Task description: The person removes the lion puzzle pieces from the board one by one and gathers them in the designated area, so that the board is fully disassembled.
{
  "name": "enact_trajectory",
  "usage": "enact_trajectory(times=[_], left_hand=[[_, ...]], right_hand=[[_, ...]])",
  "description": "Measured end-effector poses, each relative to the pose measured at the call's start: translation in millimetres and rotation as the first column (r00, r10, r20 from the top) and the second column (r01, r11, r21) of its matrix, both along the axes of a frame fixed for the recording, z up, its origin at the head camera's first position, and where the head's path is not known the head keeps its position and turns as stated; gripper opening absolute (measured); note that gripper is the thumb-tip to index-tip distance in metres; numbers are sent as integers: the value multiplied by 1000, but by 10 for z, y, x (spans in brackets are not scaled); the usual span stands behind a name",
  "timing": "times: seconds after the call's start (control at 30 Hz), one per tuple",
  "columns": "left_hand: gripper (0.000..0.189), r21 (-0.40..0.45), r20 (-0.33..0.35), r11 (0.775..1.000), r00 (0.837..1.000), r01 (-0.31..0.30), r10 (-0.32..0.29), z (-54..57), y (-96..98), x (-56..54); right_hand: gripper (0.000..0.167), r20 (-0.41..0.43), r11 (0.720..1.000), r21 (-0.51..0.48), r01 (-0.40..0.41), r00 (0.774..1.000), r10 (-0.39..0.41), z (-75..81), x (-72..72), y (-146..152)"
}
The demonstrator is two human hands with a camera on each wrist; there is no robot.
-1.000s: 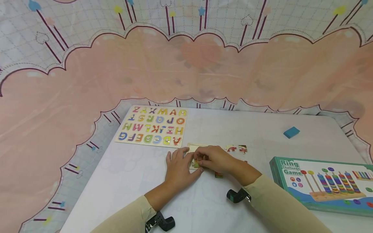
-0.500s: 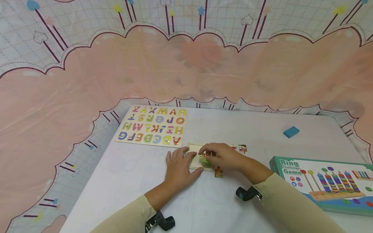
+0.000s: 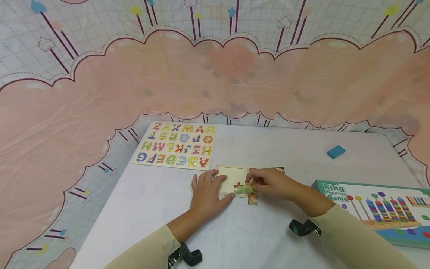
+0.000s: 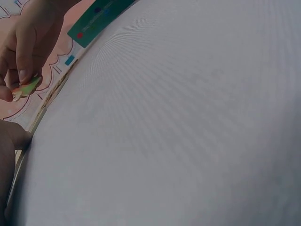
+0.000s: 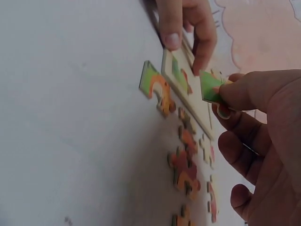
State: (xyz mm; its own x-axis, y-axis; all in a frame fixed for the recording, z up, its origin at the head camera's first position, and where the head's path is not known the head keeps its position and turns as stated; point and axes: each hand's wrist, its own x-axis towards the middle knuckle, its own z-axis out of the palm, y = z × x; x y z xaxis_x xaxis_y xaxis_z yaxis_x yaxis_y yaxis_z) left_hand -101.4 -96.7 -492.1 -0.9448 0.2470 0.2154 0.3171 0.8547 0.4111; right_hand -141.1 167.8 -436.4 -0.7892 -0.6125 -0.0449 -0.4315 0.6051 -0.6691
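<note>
My right hand pinches a green jigsaw piece between thumb and fingers, just off the right side of a small wooden puzzle tray. One jigsaw piece with green on it lies in the tray's front right corner. Fingers spread, my left hand rests at the tray's left side, its thumb by the front edge. Beside the tray lies a loose green and orange piece. Several more loose pieces are on the table, partly hidden by my right hand in the head view.
An alphabet board with colourful letters lies at the back left. A blue block is at the back right. The Ring Challenge Game box stands on the right, beside my right forearm. A white cloth covers the table.
My right hand has moved right, from over the tray to beyond its right side, holding the green piece. The piece in the tray's corner has come into sight. My left hand stays put.
</note>
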Motion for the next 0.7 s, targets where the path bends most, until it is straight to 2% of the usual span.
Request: enact_trajectory(times=[0.27, 0.43, 0.7], left_hand=[[61, 6, -1, 1000, 1000, -4, 4, -11, -6, -11], [61, 14, -3, 1000, 1000, -2, 2, -15, -3, -15], [61, 4, -6, 1000, 1000, -3, 3, -48, -11, -12]], right_hand=[[18, -17, 999, 0, -32, 999, 32, 11, 82, 158], [17, 24, 999, 42, -34, 999, 33, 1, 134, 209], [21, 1, 992, 124, -33, 999, 33, -25, 241, 320]])
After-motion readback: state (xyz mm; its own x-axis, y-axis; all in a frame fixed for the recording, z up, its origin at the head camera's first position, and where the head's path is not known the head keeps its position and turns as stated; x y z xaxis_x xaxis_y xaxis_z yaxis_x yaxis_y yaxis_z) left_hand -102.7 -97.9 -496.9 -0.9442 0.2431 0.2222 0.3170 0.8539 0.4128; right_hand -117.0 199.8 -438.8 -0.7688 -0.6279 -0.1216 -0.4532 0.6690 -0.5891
